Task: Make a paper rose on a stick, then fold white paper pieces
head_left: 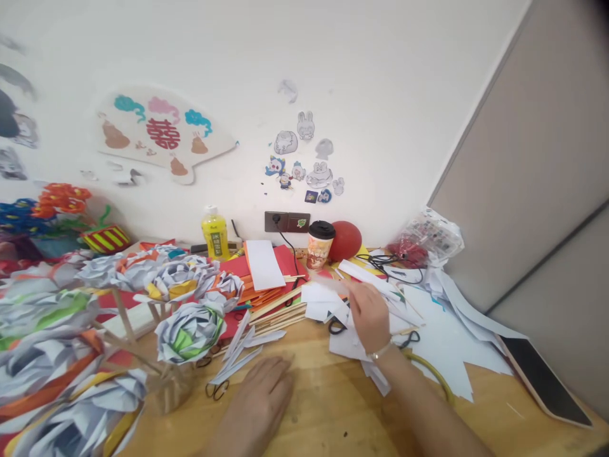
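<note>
My right hand (370, 315) is raised over the paper scraps, its fingers closed on a small piece of white paper (329, 284) that is smeared by motion. Below it lie cut white paper scraps (320, 301) and a dark scissor handle loop (337, 326). My left hand (267, 395) rests flat on the wooden table (316, 393) with nothing in it. Close to its fingertips are folded white paper strips (240, 349) and another dark pair of handle loops (217, 389). A bundle of thin wooden sticks (280, 315) lies between and beyond both hands.
Folded paper flowers (190, 331) on sticks crowd the left side. Along the wall stand a yellow drink bottle (215, 233), a lidded paper cup (320, 244) and a red balloon (346, 240). White sheets (440, 336) and a tablet-like dark device (545, 379) lie at right.
</note>
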`<action>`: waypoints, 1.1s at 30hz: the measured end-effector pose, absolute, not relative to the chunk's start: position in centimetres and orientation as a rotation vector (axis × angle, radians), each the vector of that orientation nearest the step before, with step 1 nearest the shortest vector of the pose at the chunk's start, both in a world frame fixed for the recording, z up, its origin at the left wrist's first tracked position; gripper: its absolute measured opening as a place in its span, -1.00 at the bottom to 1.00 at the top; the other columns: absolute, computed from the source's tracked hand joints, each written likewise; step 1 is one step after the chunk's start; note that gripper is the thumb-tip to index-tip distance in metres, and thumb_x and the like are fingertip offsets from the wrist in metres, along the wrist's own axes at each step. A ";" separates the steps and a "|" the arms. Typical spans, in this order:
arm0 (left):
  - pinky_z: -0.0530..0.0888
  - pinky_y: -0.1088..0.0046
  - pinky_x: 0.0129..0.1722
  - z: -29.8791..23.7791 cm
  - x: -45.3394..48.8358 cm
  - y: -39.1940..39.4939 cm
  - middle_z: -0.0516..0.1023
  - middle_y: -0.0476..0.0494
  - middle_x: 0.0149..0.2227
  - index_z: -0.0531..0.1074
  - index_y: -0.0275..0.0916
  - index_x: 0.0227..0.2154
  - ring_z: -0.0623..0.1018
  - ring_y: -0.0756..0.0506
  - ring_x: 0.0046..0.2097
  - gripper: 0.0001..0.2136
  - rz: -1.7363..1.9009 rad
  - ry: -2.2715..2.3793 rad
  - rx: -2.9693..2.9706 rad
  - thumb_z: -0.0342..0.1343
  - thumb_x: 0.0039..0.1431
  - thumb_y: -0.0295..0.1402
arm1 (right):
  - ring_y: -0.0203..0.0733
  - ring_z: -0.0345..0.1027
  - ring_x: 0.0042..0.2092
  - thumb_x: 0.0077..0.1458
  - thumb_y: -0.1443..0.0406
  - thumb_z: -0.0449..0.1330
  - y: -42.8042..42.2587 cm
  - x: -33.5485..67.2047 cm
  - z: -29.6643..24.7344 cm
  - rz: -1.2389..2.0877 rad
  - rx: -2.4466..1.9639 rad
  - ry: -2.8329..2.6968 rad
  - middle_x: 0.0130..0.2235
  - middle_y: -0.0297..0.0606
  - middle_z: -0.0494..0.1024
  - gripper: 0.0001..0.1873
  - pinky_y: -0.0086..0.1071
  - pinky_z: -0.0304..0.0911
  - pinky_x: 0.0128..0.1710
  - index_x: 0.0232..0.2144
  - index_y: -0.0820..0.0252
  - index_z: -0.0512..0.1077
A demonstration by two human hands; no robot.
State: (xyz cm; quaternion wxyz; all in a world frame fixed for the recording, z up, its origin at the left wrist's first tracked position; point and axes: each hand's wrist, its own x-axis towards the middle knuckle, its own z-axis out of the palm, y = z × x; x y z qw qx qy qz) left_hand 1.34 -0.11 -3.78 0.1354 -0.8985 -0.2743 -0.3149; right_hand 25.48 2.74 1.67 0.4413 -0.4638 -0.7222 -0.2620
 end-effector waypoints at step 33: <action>0.34 0.13 0.03 -4.8 -0.1 1.5 0.37 -0.28 0.09 0.27 -0.29 0.07 0.35 -0.24 0.11 -0.53 -0.447 -0.975 -2.725 0.02 0.14 -0.15 | -0.13 0.30 -0.25 0.21 0.43 -0.06 -2.1 22.9 -0.1 -0.623 -1.153 -2.181 -0.29 -0.14 0.51 -0.76 -0.23 0.22 -0.26 -0.33 0.24 0.41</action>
